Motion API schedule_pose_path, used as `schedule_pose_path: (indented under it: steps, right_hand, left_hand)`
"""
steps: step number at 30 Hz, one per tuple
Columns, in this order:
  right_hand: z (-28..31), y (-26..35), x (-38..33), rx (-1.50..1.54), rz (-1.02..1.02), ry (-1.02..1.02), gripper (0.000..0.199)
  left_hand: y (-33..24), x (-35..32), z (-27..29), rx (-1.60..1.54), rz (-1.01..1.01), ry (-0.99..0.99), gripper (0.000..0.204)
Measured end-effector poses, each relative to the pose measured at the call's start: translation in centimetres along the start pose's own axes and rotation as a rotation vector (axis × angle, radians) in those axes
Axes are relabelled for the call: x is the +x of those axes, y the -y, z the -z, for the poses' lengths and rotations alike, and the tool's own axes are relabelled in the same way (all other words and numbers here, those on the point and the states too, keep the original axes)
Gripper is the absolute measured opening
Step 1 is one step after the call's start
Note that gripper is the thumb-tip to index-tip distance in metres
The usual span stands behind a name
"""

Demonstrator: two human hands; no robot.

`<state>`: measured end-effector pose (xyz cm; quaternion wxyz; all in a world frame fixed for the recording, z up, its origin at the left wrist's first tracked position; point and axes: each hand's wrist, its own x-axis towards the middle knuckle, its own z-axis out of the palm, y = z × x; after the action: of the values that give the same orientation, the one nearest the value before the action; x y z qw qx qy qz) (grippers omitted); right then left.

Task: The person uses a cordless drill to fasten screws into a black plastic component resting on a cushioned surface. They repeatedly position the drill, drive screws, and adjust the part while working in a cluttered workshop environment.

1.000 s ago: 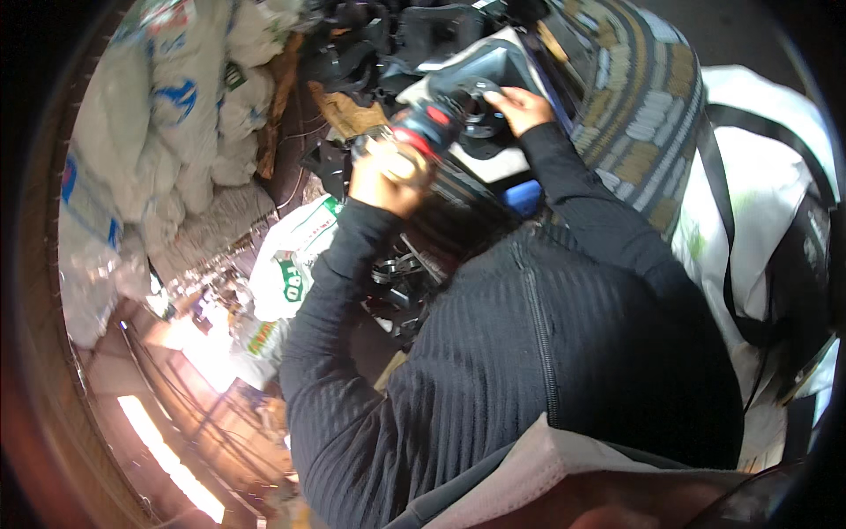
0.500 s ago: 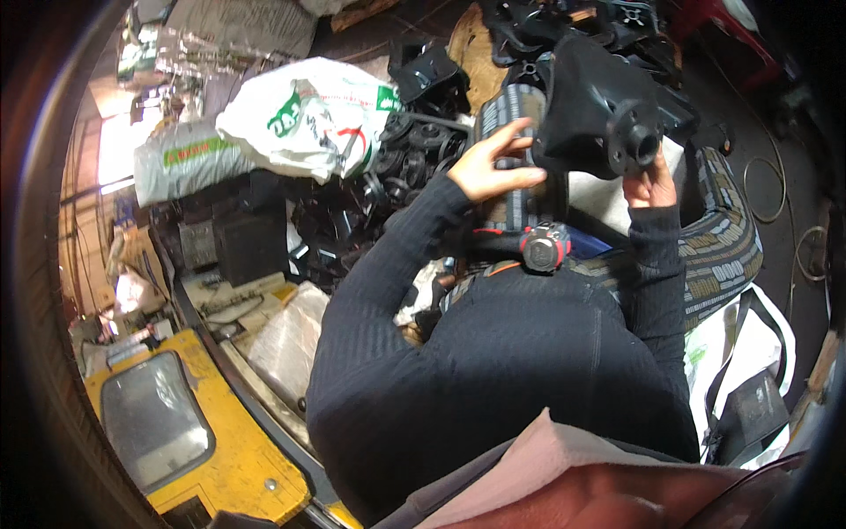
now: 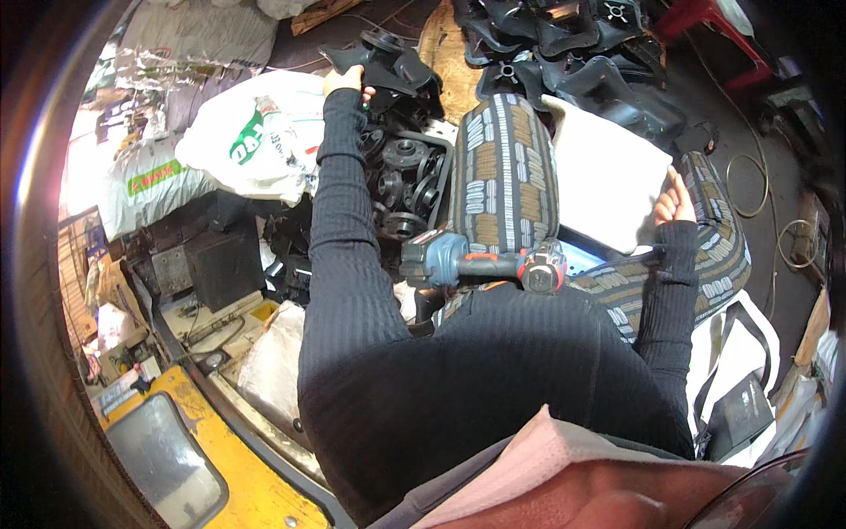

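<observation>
At the far left, my left hand is closed on the edge of a black funnel-shaped part with a round flanged hub. My arm reaches straight ahead beside a crate of black hubs. My right hand is half curled, index finger extended, at the right edge of a white pad. I see nothing in its fingers. A cordless power tool with a blue-grey battery and a red-and-black head lies across my lap, behind a patterned cushion.
Several black funnel-shaped parts are piled at the far right. A white plastic sack sits left of the crate. The patterned cushioning curves round on my right, above a white bag. A yellow machine panel stands at lower left.
My left hand has reached forward and left, taking hold of a black part. The black part is no longer in my right hand, which has lowered beside the white pad.
</observation>
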<state>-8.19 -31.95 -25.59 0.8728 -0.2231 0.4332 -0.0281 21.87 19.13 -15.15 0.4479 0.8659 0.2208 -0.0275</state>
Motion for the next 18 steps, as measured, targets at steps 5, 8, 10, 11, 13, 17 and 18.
schedule_pose_path:
  steps: [5,8,10,11,13,17,18]
  right_hand:
    - [1.7,-0.2,1.5,-0.041,0.046,-0.096,0.028]
    - [0.3,-1.0,2.1,-0.102,0.044,-0.115,0.028]
    - [1.1,-0.9,2.3,-0.123,0.068,-0.130,0.029]
    - [0.9,-1.5,2.6,-0.136,0.048,-0.108,0.030]
    - [0.0,-2.3,2.4,-0.166,0.033,-0.078,0.031]
    - [1.0,-1.5,1.6,-0.209,0.068,-0.098,0.031]
    - [0.2,-1.6,1.3,-0.231,0.066,-0.088,0.031]
  left_hand:
    - [4.0,-0.4,-6.7,0.090,-0.033,0.249,0.052]
    - [8.0,2.1,-9.5,0.275,-0.009,0.452,0.043]
    - [9.8,2.3,-11.7,0.653,-0.166,0.437,0.049]
    - [11.8,3.5,-10.7,0.748,-0.116,0.437,0.051]
    - [13.0,5.1,-10.3,1.254,-0.088,0.380,0.045]
    - [8.3,-0.6,-18.4,1.451,-0.399,-0.025,0.028]
    - [7.1,-1.0,-19.9,1.372,-0.609,-0.015,0.026]
